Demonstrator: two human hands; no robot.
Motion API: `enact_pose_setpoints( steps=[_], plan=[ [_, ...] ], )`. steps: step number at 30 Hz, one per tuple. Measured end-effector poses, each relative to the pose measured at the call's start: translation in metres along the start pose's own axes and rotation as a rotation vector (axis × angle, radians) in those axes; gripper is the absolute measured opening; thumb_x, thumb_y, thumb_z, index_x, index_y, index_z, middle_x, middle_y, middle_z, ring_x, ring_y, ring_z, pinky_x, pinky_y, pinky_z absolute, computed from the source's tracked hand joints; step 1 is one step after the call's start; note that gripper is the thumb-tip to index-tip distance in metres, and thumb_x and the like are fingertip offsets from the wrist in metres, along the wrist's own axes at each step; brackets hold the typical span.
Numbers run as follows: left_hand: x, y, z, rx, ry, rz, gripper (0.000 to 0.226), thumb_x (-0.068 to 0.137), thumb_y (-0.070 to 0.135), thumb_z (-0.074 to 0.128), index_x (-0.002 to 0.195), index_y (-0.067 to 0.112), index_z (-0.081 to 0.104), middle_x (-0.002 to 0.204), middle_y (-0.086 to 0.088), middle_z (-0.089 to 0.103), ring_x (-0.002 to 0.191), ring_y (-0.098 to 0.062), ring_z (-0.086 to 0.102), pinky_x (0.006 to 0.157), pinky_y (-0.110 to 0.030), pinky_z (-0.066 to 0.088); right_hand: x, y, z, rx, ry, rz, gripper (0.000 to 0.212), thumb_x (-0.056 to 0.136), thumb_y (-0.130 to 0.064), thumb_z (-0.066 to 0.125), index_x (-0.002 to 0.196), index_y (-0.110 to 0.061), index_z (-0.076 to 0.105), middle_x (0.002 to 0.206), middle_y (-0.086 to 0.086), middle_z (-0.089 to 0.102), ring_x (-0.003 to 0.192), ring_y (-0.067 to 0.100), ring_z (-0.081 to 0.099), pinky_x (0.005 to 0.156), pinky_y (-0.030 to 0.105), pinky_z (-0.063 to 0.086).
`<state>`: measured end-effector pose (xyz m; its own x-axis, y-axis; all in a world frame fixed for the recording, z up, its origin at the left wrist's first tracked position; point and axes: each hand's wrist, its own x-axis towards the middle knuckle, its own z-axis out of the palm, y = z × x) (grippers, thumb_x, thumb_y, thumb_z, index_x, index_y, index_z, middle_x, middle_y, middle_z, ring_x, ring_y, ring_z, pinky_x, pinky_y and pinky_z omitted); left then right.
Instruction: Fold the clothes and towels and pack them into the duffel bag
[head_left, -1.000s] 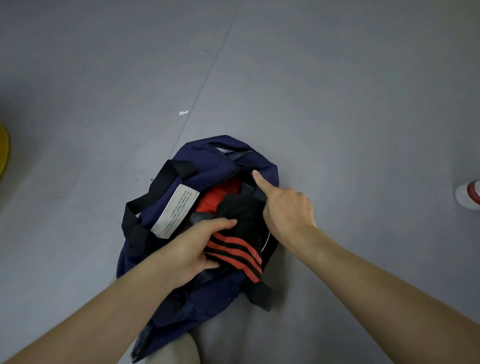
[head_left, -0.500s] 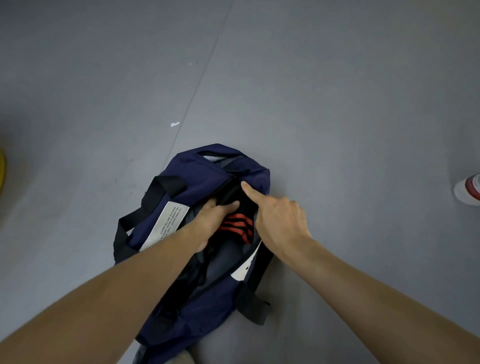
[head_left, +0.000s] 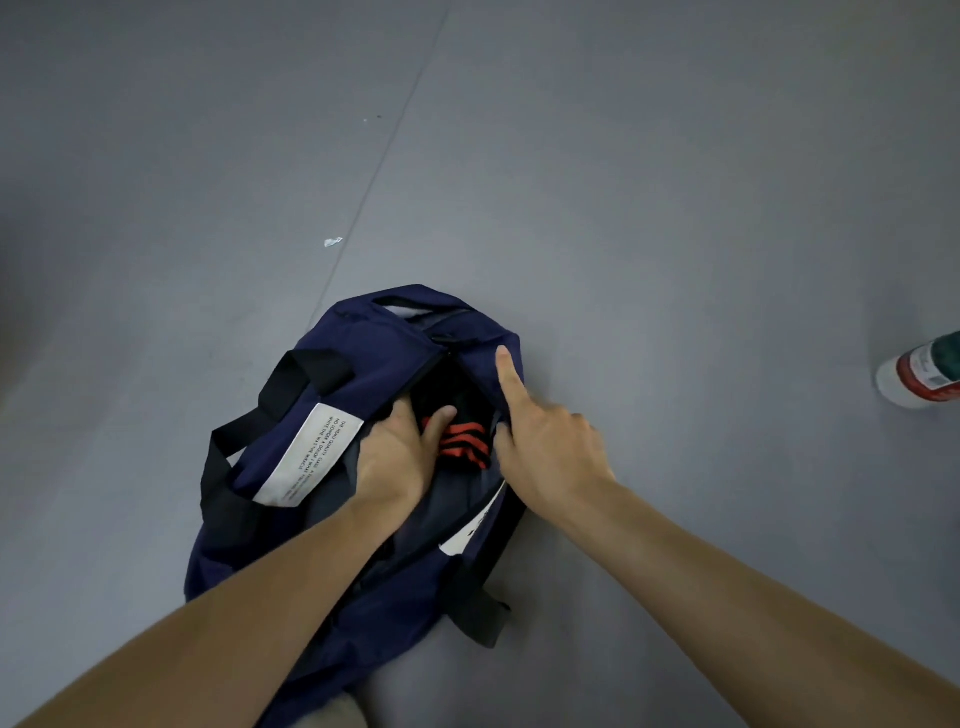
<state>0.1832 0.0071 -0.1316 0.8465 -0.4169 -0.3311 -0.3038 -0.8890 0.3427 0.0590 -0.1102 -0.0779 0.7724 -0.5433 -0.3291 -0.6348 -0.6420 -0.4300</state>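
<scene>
A navy duffel bag (head_left: 384, 358) lay on a grey floor (head_left: 675, 208) in the near middle of the scene, its zip opening facing up and gaping along the top. A black garment with orange-red stripes (head_left: 465, 444) sat inside that opening, towards the far end, with 3 stripes showing between the 2 hands. The left hand (head_left: 395, 457) reached into the bag from the near left. Its thumb (head_left: 439, 418) lay across the garment and its fingers went down into the bag out of sight, so I could not tell whether it gripped the cloth or only pressed it. The right hand (head_left: 545, 452) was at the right rim of the opening. Its index finger (head_left: 506, 374) stretched straight along the navy fabric towards the far end, and the other fingers were curled at the rim, holding the bag's edge. A white label (head_left: 311, 452) was sewn on the bag's left side and carried 3 lines of small black capitals, too small to read with confidence. A second white label (head_left: 470, 530) showed on the right side, mostly tucked out of view. A black handle (head_left: 296, 379) looped over the left side. At the far right edge lay a white bottle (head_left: 919, 374) with a red band and a printed label that could not be read. A small white scrap (head_left: 333, 241) lay on the floor beyond the bag.
</scene>
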Motion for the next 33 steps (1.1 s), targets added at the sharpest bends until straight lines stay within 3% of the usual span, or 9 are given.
enact_pose_setpoints(
  steps=[4,7,10,14,17,23,26,30,33],
  plan=[
    [-0.037,-0.021,-0.008,-0.05,0.077,0.283,0.059,0.103,0.036,0.047,0.156,0.03,0.021,0.133,-0.007,0.059,0.111,-0.03,0.063,0.085,-0.042,0.05,-0.014,0.005,0.013,0.005,-0.06,-0.028,0.087,0.096,-0.04,0.042,0.15,-0.043,-0.026,0.154,0.01,0.032,0.085,0.036,0.06,0.071,0.04,0.043],
    [-0.054,-0.041,-0.021,0.029,0.105,0.474,0.066,0.103,0.03,0.044,0.16,0.032,0.012,0.154,0.002,0.039,0.117,-0.024,0.06,0.085,-0.04,0.057,-0.036,-0.001,0.014,-0.059,-0.116,-0.052,0.092,0.097,-0.046,0.044,0.143,-0.048,-0.036,0.165,0.022,0.004,0.087,0.041,0.065,0.074,0.042,0.048],
    [-0.061,-0.06,-0.033,0.27,0.237,0.662,0.061,0.102,0.033,0.041,0.16,0.026,0.021,0.161,-0.005,0.03,0.137,-0.031,0.043,0.111,-0.045,0.041,-0.054,-0.007,0.024,-0.195,-0.189,-0.101,0.088,0.101,-0.039,0.04,0.143,-0.047,-0.037,0.152,0.035,0.026,0.072,0.036,0.061,0.064,0.039,0.042],
    [-0.04,-0.087,-0.051,0.348,0.265,0.316,0.082,0.096,0.047,0.055,0.161,0.03,0.008,0.165,-0.016,0.016,0.15,-0.042,0.017,0.118,-0.061,0.018,-0.053,-0.006,0.025,-0.271,-0.191,-0.108,0.099,0.096,-0.022,0.049,0.149,-0.035,-0.033,0.118,0.016,0.054,0.068,0.03,0.049,0.061,0.036,0.036],
    [-0.024,-0.093,-0.064,0.208,0.171,0.154,0.092,0.092,0.04,0.065,0.16,0.033,0.004,0.142,-0.017,0.051,0.124,-0.041,0.054,0.097,-0.057,0.047,-0.05,-0.007,0.021,-0.304,-0.134,-0.132,0.107,0.089,-0.014,0.057,0.153,-0.023,-0.028,0.123,0.011,0.055,0.068,0.026,0.049,0.054,0.033,0.032],
    [-0.021,-0.053,-0.078,0.016,0.277,0.228,0.042,0.1,0.025,0.05,0.141,0.032,0.044,0.086,-0.003,0.068,0.073,-0.025,0.063,0.071,-0.038,0.046,-0.041,0.003,0.012,-0.301,-0.206,-0.106,0.101,0.089,-0.013,0.059,0.158,-0.029,-0.014,0.161,0.008,0.023,0.096,0.032,0.064,0.068,0.036,0.04],
    [-0.02,-0.034,-0.086,-0.116,0.263,0.174,0.03,0.101,0.027,0.046,0.131,0.029,0.052,0.069,0.001,0.061,0.066,-0.016,0.057,0.07,-0.039,0.042,-0.028,0.003,0.013,-0.25,-0.191,-0.108,0.095,0.089,-0.009,0.057,0.158,-0.035,-0.003,0.155,0.005,0.032,0.1,0.034,0.064,0.069,0.036,0.041],
    [-0.026,-0.024,-0.093,-0.258,0.225,0.133,0.01,0.1,0.03,0.043,0.099,0.031,0.053,0.063,-0.001,0.055,0.066,-0.025,0.054,0.065,-0.042,0.041,-0.012,-0.013,0.016,-0.209,-0.118,-0.138,0.089,0.091,-0.007,0.055,0.159,-0.032,0.003,0.144,0.007,0.045,0.098,0.036,0.065,0.067,0.037,0.042],
    [-0.028,-0.016,-0.095,-0.346,0.233,0.176,0.017,0.1,0.028,0.044,0.084,0.023,0.048,0.064,0.001,0.05,0.064,-0.024,0.051,0.063,-0.042,0.041,0.0,-0.02,0.014,-0.215,-0.072,-0.146,0.085,0.092,-0.006,0.052,0.159,-0.029,0.006,0.135,0.008,0.052,0.099,0.036,0.065,0.067,0.039,0.045]
  ],
)
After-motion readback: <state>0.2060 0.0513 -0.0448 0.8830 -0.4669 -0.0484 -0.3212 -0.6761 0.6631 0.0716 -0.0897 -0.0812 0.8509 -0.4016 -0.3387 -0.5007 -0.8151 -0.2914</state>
